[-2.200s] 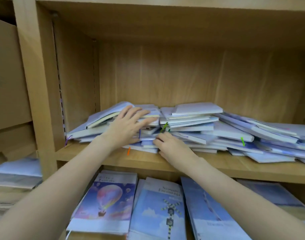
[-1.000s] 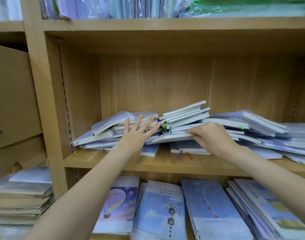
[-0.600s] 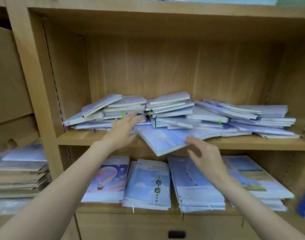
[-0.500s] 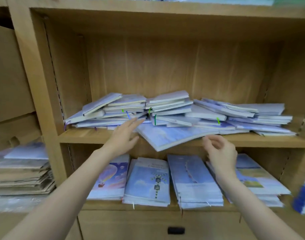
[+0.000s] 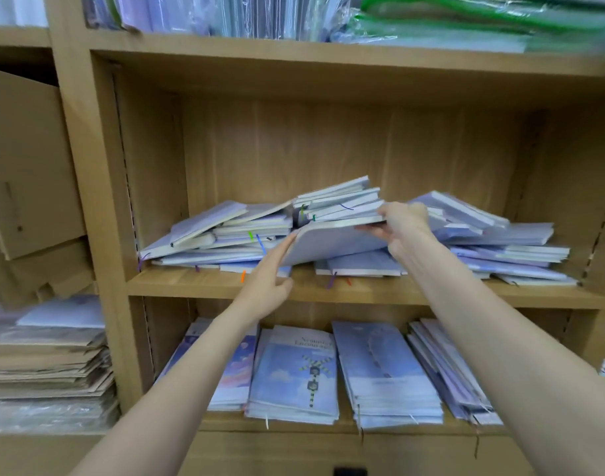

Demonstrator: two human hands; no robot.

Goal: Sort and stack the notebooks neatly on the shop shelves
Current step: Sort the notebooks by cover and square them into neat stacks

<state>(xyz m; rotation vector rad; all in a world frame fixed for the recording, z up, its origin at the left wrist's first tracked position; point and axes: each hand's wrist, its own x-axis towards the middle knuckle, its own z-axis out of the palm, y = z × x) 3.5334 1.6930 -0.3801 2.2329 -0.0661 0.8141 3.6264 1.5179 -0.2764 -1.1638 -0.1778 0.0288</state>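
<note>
A right hand (image 5: 402,225) grips a lavender notebook (image 5: 332,242) lifted from the jumbled pile (image 5: 225,235) on the middle shelf (image 5: 431,292), while the left hand (image 5: 268,276), fingers straight, steadies its corner; a level pull should keep the books above from sliding

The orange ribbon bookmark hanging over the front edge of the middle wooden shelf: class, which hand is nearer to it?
Left. The left hand is just right of the orange ribbon bookmark, fingers against the tilted pale blue notebook. The right hand grips that notebook's far end, higher and farther right.
</note>
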